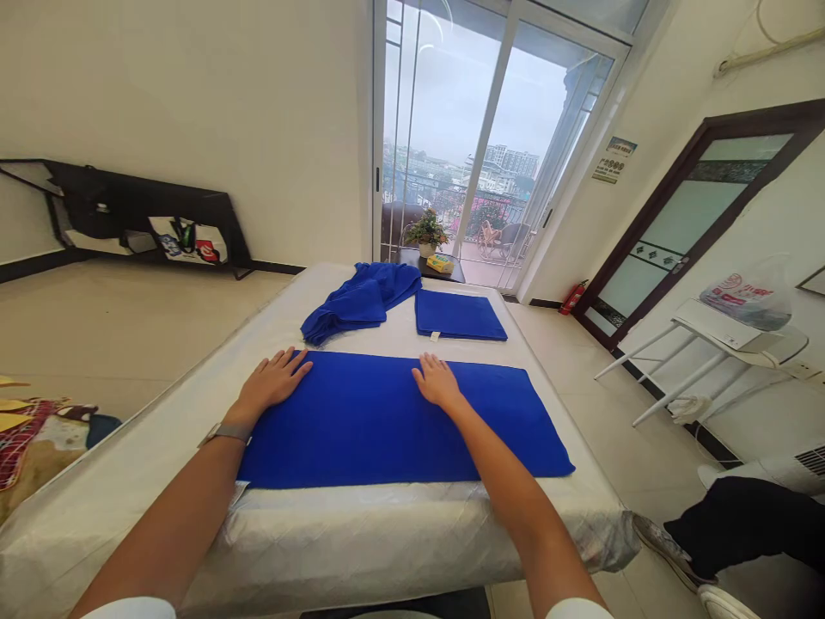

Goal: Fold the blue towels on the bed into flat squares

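A bag (764, 301) bears red print (733, 284), illegible here. The left hand (273, 381) and right hand (439, 383) lie flat, unclenched, on a long blue cloth (367, 423).

L fingers (284, 358), R fingers (434, 365) — at far edge of flat blue cloth (367, 423).

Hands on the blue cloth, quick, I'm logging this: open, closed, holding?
Left hand: open, at the blue cloth's far left corner.
Right hand: open, on its far edge.
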A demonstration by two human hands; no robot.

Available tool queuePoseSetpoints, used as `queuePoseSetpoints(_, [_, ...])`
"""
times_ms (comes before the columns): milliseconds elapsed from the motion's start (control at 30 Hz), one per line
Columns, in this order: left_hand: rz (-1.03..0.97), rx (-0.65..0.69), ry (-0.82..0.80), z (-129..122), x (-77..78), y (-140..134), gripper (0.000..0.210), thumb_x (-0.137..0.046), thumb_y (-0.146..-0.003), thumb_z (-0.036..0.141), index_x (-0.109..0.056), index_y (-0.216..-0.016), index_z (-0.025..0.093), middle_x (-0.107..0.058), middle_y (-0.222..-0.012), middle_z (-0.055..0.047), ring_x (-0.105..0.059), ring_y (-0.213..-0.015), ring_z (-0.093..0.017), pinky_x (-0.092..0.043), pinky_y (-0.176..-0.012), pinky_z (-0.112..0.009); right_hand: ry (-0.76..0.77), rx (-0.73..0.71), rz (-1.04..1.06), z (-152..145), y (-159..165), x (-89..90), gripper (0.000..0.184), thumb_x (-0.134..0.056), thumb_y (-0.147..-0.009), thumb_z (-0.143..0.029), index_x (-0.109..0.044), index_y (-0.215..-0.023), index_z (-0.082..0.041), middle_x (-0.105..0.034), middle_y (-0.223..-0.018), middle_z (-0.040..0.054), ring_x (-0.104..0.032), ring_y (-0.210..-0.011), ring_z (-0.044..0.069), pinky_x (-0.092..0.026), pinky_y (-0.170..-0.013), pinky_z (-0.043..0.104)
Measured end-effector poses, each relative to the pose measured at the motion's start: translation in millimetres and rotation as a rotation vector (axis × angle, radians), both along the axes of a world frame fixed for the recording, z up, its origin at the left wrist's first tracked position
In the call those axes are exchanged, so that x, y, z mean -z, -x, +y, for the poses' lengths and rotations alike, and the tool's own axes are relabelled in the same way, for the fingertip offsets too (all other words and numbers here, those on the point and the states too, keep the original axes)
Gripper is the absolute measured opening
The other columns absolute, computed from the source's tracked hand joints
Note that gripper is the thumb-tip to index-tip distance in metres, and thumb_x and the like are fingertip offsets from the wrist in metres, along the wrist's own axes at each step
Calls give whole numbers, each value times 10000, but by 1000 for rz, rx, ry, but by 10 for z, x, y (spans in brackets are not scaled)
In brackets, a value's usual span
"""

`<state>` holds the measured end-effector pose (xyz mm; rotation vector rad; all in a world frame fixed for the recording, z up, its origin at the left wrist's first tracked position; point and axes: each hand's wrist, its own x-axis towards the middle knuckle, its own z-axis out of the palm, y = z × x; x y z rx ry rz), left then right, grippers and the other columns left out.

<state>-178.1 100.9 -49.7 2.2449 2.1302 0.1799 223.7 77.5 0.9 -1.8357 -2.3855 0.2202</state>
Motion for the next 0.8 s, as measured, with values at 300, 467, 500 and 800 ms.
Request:
queuePoseSetpoints(300, [6,10,9,-5,5,13,682,-145,-981,548,-252,-1571,224,-237,-1644,-119,-212,-1512,-293,-191,-1192,-509,76,63,-30,31,-548,213,702,-132,-1020,-571,-190,-1594,-170,-163,-1655,29,-106,-1528,180,-57,-1235,382])
queuePoseSetpoints(467, [-10,1,3,6,23,32,682,-162,-980,544,-264,-1568,214,-249,-1639,-126,-226,-1506,-305,-193,-1189,-516,72,307,-104,-60,-1751,246,692,-140,-1025,-528,-186,-1591,-133,-173,-1653,54,-114,-1527,183,-79,-1234,379])
queuePoseSetpoints(500, [-8,5,-2,6,28,31,680,-161,-982,541,-267,-1567,212,-252,-1638,-128,-225,-1506,-308,-193,-1188,-517,69,365,-110,-83,-1954,256,695,-142,-1025,-519,-186,-1589,-116,-174,-1653,65,-118,-1527,188,-90,-1233,377])
queuePoseSetpoints(800, [120,35,61,3,-50,75,643,-221,-1008,492,-253,-1569,179,-238,-1638,-147,-235,-1497,-328,-178,-1182,-547,11,476,-104,-149,-2321,345,694,-147,-1024,-490,-207,-1581,-80,-193,-1649,84,-148,-1521,195,-108,-1226,336])
